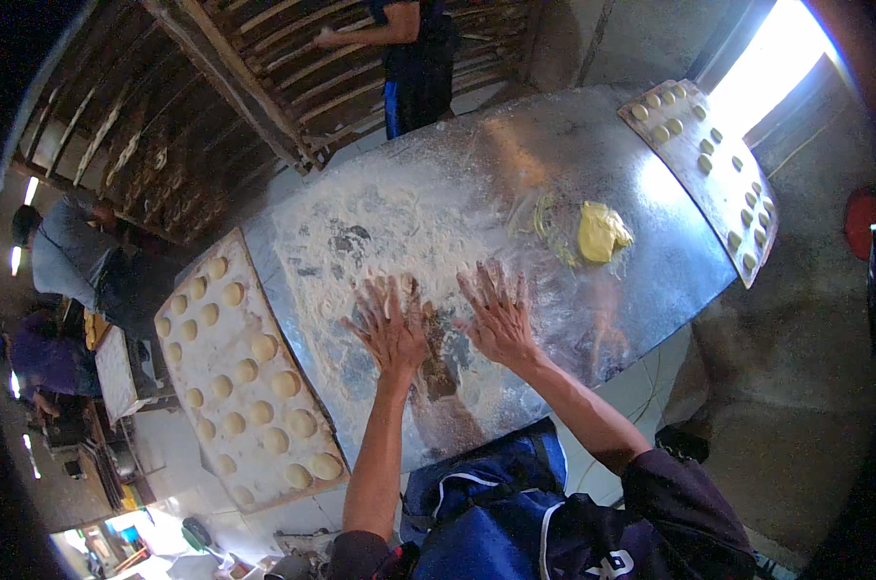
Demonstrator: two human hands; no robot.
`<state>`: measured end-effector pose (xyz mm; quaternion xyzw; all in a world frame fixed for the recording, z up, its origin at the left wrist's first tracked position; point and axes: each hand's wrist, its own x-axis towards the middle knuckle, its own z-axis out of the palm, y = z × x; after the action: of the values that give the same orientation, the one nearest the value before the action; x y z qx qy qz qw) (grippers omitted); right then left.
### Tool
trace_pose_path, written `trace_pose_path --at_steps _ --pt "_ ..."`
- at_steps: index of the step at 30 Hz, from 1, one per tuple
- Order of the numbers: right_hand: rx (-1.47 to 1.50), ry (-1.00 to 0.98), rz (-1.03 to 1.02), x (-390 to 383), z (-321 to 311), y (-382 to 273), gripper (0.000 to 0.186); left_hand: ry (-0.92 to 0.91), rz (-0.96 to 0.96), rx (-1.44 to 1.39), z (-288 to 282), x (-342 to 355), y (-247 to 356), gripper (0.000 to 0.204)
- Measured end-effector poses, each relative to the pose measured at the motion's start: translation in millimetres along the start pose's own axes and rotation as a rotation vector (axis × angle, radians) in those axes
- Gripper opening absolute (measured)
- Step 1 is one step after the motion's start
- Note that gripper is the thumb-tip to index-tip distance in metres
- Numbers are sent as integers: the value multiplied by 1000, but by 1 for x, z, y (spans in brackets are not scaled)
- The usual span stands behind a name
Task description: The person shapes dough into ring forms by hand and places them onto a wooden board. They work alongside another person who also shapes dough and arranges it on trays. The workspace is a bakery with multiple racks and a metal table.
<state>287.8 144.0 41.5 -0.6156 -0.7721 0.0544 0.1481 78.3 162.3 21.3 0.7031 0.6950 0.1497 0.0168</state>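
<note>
My left hand (390, 327) lies palm down on the floured metal table (515, 184), its fingers spread. Beside it, a short gap away, my right hand (498, 317) is also flat with fingers apart. Loose white flour (312, 261) covers the tabletop around and beyond both hands. A small pale lump, perhaps dough, shows at my left fingertips; whether more lies under the palms is hidden. To the right of my right hand sits a yellow lump of soft fat (602, 233), with smears of it on the metal.
A floured board (191, 362) with several dough rounds stands at the left edge. Another board (685, 159) of rounds lies at the far right. One person (414, 58) stands across the table; others (80, 251) work at the left. Wooden racks (293, 58) line the back.
</note>
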Motion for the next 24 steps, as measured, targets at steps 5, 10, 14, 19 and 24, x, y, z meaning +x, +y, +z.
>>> trace_pose_path --at_steps 5,10,14,19,24 --pt "418 186 252 1 -17 21 54 -11 -328 -231 -26 -21 0 58" --pt "134 -146 236 -45 -35 44 39 -44 -164 -95 -29 -55 -1 44" --pt "193 -27 181 -52 -31 14 39 -281 -186 -523 -23 -68 -12 44" --pt "303 -193 351 -34 -33 -60 34 33 -276 -940 -88 -135 -76 50" --pt "790 -487 -79 -14 11 -234 40 139 -734 -893 -169 -244 -216 29"
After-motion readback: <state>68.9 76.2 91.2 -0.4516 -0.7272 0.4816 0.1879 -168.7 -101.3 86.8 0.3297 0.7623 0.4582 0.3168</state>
